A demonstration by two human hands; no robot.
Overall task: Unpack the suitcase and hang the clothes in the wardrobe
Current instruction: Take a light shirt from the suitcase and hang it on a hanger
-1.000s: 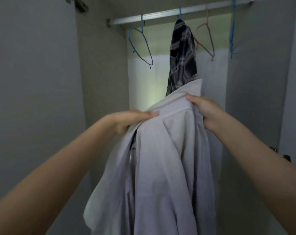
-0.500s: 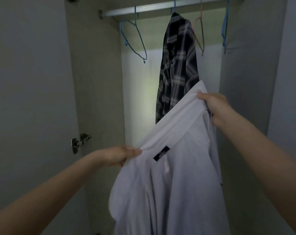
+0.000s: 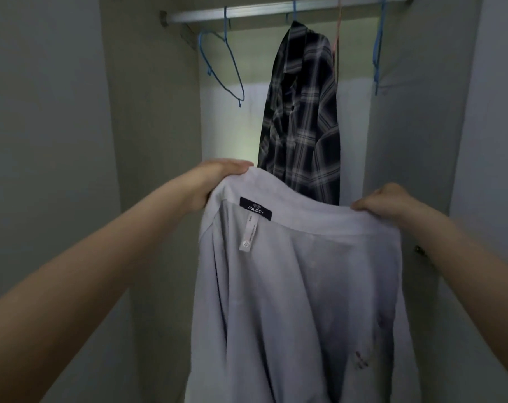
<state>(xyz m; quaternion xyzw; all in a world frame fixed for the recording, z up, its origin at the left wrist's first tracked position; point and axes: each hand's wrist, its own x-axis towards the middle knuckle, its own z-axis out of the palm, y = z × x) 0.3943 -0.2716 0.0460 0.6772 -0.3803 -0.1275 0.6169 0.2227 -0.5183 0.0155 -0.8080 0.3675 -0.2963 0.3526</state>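
You hold a pale lilac shirt up by its collar, dark label facing you, body hanging straight down. At twelve o'clock behind it, a dark plaid shirt hangs from the wardrobe rail.

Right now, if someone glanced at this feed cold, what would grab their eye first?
The pale shirt fills the lower middle, held up by its collar between the left hand and the right hand, its dark neck label facing the camera. Behind it a dark plaid shirt hangs from the wardrobe rail, with an empty blue hanger to its left.
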